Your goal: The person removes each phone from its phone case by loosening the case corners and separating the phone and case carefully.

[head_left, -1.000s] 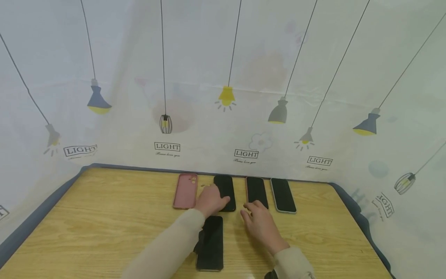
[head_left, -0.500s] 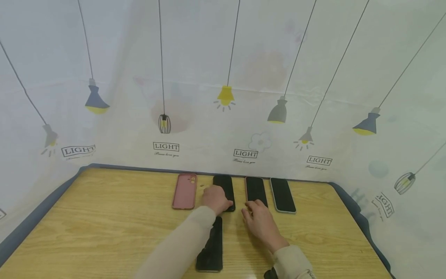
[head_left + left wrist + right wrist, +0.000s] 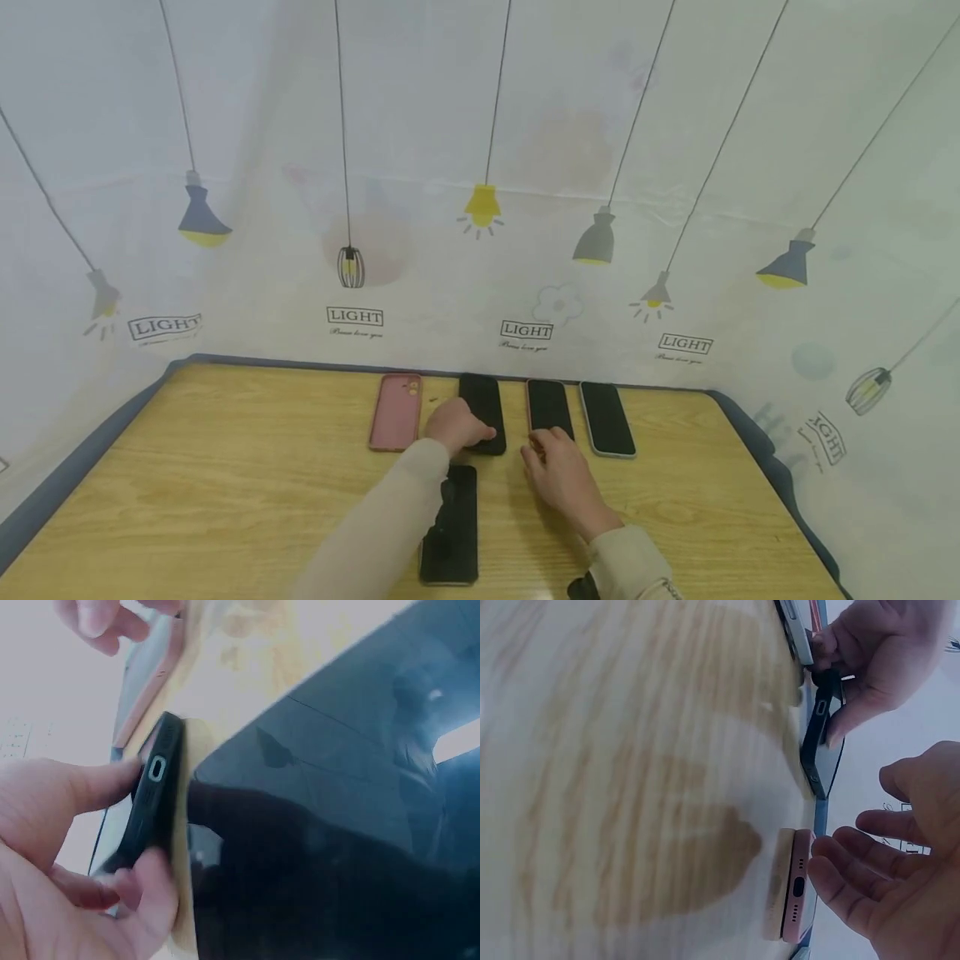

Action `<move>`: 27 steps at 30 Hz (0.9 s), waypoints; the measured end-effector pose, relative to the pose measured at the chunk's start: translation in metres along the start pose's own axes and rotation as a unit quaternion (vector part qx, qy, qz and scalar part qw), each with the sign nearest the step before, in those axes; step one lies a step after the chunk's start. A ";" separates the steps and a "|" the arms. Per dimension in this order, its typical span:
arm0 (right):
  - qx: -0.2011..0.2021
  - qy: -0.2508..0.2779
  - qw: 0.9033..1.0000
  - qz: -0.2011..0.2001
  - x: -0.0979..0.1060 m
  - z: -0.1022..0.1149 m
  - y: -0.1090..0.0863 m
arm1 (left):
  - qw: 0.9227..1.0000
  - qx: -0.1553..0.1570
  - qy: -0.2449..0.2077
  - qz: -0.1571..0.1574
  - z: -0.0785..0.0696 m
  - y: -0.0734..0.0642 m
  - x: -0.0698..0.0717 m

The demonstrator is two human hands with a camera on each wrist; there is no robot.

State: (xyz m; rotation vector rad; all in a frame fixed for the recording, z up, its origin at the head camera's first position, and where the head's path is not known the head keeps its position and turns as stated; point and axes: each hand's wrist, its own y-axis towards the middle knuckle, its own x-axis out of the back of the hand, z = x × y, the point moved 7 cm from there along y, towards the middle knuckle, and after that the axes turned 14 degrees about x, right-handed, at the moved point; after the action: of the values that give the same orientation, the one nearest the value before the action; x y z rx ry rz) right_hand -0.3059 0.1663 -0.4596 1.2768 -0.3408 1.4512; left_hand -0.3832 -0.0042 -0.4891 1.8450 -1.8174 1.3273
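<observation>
Left hand (image 3: 455,427): thumb and fingers pinch the black-cased phone (image 3: 483,392).
Place: on table (image 3: 225,475), between pink case (image 3: 395,412) and pink-edged phone (image 3: 549,404).
Right hand (image 3: 564,481): loosely bent fingers near pink-edged phone; contact unclear.

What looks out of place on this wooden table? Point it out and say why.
The flat black rectangular phone lies nearer the person, apart from the row at the far edge. A tiny dark bit beside the rectangular pink phone case also looks stray, though too small to identify. No spill shows.
</observation>
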 end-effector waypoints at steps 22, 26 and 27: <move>-0.025 0.072 0.997 -0.007 0.013 0.008 -0.003 | 0.952 -0.061 -0.229 0.194 0.017 -0.029 0.023; -0.011 0.081 0.997 -0.014 0.014 0.011 -0.006 | 0.949 -0.097 -0.223 0.199 0.020 -0.041 0.029; -0.009 0.084 0.996 -0.015 0.014 0.012 -0.007 | 0.949 -0.105 -0.222 0.200 0.021 -0.044 0.030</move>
State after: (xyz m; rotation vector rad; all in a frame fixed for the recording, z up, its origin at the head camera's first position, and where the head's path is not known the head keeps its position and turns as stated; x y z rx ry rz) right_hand -0.2912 0.1671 -0.4466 1.1314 -0.2205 1.5153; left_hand -0.3408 -0.0305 -0.4615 1.8269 -2.5602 0.8066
